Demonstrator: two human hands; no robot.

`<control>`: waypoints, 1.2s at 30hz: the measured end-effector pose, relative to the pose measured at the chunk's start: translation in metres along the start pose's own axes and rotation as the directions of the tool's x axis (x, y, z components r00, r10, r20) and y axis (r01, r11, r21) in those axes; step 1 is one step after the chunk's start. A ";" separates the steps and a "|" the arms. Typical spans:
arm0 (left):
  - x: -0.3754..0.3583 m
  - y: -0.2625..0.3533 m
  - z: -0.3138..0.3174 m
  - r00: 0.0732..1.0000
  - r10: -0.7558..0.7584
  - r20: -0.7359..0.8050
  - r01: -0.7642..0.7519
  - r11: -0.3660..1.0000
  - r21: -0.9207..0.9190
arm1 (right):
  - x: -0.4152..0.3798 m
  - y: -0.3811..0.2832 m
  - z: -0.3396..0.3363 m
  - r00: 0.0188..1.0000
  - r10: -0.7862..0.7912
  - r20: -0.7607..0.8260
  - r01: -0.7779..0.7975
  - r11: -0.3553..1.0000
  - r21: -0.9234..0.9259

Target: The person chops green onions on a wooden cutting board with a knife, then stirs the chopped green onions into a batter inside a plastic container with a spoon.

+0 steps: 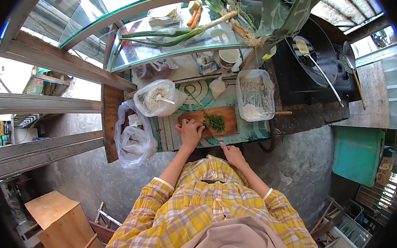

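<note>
A wooden cutting board (230, 113) lies on the counter's near edge, with a small heap of chopped green leaves (215, 122) on it. My left hand (190, 131) rests on the board's left part, its bent fingertips pressed together beside the greens, on what look like green stems. Just off the board's near edge, my right hand (234, 155) is closed, thumb forward, around what appears to be a knife; its blade, toward the greens, is hard to make out.
Left of the board are an open bag of white contents (157, 98) and a plastic bag (136, 140). A plastic tub (256, 89) with white powder stands right. Spring onions (185, 36) lie on the glass shelf above. A wok (318, 54) sits on the stove.
</note>
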State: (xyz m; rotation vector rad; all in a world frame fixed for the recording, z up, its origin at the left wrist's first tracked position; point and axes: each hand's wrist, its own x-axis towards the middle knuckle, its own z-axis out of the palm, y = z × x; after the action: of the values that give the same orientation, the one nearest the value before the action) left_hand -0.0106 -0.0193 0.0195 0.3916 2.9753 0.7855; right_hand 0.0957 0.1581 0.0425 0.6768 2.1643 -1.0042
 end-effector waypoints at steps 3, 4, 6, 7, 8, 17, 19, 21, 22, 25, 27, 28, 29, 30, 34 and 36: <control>0.000 -0.001 0.000 1.000 0.005 0.000 -0.005 1.000 0.007 | 0.008 0.008 0.003 0.996 0.027 0.089 -0.040 0.988 0.146; 0.000 -0.001 -0.001 1.000 0.002 0.006 -0.002 1.000 0.007 | 0.010 0.010 0.007 0.993 0.041 0.107 -0.061 0.981 0.186; -0.001 -0.001 -0.001 1.000 -0.004 0.017 0.003 1.000 0.008 | 0.010 0.013 0.008 0.990 0.069 0.127 -0.095 0.973 0.212; -0.001 0.000 -0.001 1.000 -0.006 0.018 0.006 1.000 0.010 | 0.009 0.013 0.006 0.989 0.081 0.126 -0.105 0.975 0.198; -0.001 -0.001 -0.001 1.000 -0.009 0.019 0.008 1.000 0.013 | 0.009 0.012 0.004 0.988 0.093 0.125 -0.115 0.976 0.185; 0.000 -0.001 -0.001 1.000 0.012 0.002 -0.012 1.000 0.012 | -0.010 -0.003 -0.002 1.000 -0.014 -0.016 0.016 0.993 0.120; 0.000 -0.002 -0.002 1.000 0.009 0.005 -0.009 1.000 0.014 | -0.014 -0.007 0.000 1.000 -0.009 -0.029 0.012 0.994 0.110; 0.000 -0.001 -0.001 1.000 0.010 0.009 -0.010 1.000 0.010 | -0.017 -0.009 -0.002 1.000 -0.002 -0.028 0.005 0.995 0.102; 0.000 0.000 -0.002 1.000 0.010 0.009 -0.010 1.000 0.009 | -0.017 -0.010 -0.002 1.000 -0.003 -0.019 0.005 0.995 0.099; 0.000 -0.003 -0.002 1.000 0.009 0.011 -0.009 1.000 0.000 | -0.018 -0.012 -0.002 1.000 -0.007 0.001 0.007 0.995 0.095; 0.000 -0.003 -0.001 1.000 0.010 0.014 -0.010 1.000 -0.004 | -0.019 -0.014 -0.005 0.999 0.019 0.040 -0.022 0.997 0.076; 0.000 -0.003 -0.001 1.000 0.009 0.015 -0.009 1.000 -0.002 | -0.020 -0.016 -0.007 0.996 0.044 0.076 -0.048 0.997 0.056; 0.000 -0.003 -0.001 1.000 0.007 0.014 -0.007 1.000 0.001 | -0.020 -0.018 -0.009 0.991 0.069 0.111 -0.073 0.997 0.034; 0.001 -0.003 -0.001 1.000 0.006 0.019 -0.006 1.000 0.002 | -0.019 -0.018 -0.009 0.991 0.063 0.114 -0.067 0.997 0.027; 0.002 -0.002 -0.001 1.000 0.003 0.025 -0.002 1.000 -0.007 | -0.012 -0.016 -0.012 0.986 0.054 0.160 -0.056 0.998 0.008; 0.002 -0.002 -0.001 1.000 0.001 0.022 -0.001 1.000 -0.012 | -0.007 -0.013 -0.010 0.986 0.042 0.163 -0.044 0.999 0.010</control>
State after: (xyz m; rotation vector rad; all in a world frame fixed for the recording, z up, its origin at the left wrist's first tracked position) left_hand -0.0129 -0.0210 0.0197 0.3985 2.9492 0.7940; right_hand 0.0882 0.1571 0.0589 0.6230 1.9954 -1.0157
